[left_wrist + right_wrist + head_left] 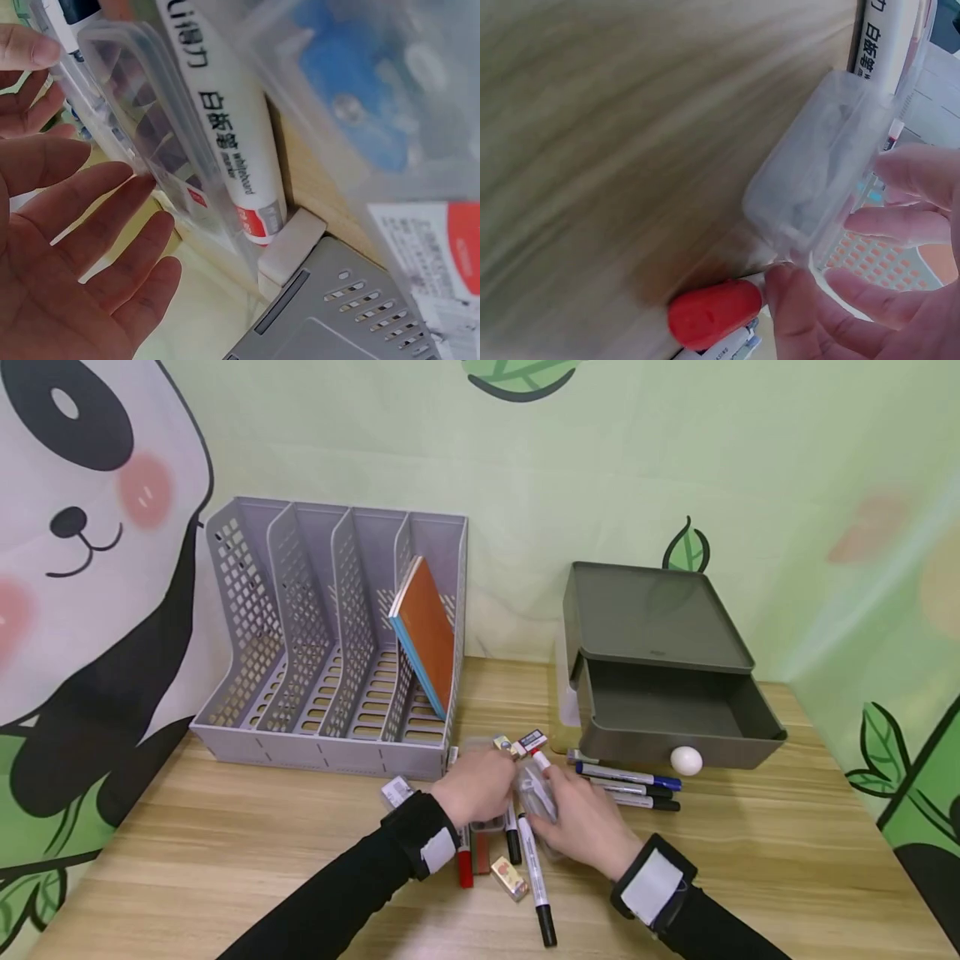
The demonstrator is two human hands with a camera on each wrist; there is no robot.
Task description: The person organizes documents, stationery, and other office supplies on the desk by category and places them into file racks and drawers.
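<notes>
My left hand (480,785) is low over a cluster of stationery on the table. In the left wrist view its fingers (124,247) are spread and loosely bent, next to a clear plastic box (150,112) and a whiteboard marker (232,127). My right hand (588,818) holds a small clear plastic box (536,793) between thumb and fingers; the box's contents are blurred. A red-capped marker (712,311) lies right by its fingertips in the right wrist view. Black-capped marker (534,877), red-capped marker (465,856) and a small eraser (510,878) lie in front of the hands.
A grey file rack (322,752) stands at the back left, with an orange notebook (427,627) leaning in its right slot. At the right is a dark drawer box (660,610) with its drawer (675,739) pulled out. Several markers (630,785) lie before it.
</notes>
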